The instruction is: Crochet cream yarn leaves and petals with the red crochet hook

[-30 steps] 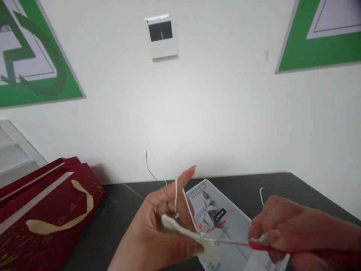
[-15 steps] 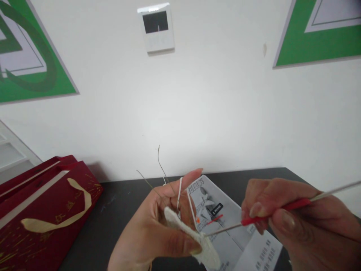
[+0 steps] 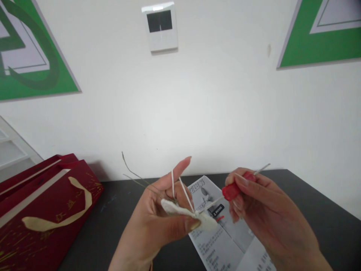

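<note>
My left hand (image 3: 158, 214) pinches a small white crocheted piece (image 3: 172, 207) between thumb and fingers. White yarn (image 3: 186, 192) loops over its raised index finger and runs down to the edge of the piece. Two thin wires (image 3: 135, 177) stick out to the left behind that hand. In my right hand (image 3: 256, 203) is a crochet hook (image 3: 232, 191) with a red grip, held closed between thumb and fingers. The hook's metal shaft points left and reaches the edge of the crocheted piece, where the yarn meets it. Its very tip is hard to make out.
A printed pattern sheet (image 3: 210, 241) lies on the dark table (image 3: 98, 226) beneath the hands. Dark red gift bags (image 3: 50, 210) with a gold ribbon stand at the left. Behind the table rises a white wall (image 3: 197, 105) with a control panel (image 3: 160, 28) and green-framed pictures.
My right hand has turned and moved left and up, tilting the hook. My left index finger and the yarn have shifted slightly left and up, and the wires have swung left.
</note>
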### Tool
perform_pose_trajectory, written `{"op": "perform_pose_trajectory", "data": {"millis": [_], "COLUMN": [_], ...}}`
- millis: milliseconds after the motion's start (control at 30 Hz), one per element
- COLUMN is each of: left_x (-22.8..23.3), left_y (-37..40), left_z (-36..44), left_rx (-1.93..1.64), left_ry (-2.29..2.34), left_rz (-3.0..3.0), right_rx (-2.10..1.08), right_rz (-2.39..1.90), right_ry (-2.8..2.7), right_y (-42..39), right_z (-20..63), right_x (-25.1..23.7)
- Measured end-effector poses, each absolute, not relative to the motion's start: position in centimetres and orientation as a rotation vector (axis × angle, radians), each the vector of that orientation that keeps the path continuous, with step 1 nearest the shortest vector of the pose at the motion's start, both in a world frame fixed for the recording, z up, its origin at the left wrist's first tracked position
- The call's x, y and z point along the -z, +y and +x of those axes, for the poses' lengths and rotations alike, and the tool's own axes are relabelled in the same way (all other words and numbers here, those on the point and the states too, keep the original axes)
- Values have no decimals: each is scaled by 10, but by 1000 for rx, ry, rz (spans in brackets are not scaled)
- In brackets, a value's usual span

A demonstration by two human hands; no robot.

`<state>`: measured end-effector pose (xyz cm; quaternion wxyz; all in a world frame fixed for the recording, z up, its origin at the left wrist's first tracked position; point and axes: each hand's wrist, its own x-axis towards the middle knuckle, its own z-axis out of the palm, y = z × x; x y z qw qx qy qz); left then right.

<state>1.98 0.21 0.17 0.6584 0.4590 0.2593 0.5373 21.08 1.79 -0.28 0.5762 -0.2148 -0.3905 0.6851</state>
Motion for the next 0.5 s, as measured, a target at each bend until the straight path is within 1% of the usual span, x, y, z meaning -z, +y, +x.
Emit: {"op": "perform_pose_trajectory", "data": {"millis": [100, 500], "left_x": [-3, 3], "left_y": [1, 0], "left_z": [22, 26], "left_rx": [-1255, -1336], "left_ry": [609, 528], "left_rz": [978, 951], "right_rx": [-1628, -1564], "right_rz": [-471, -495], "right_ry": [-880, -811], "right_y": [17, 15], "right_z": [208, 202], "right_x": [4, 5]}}
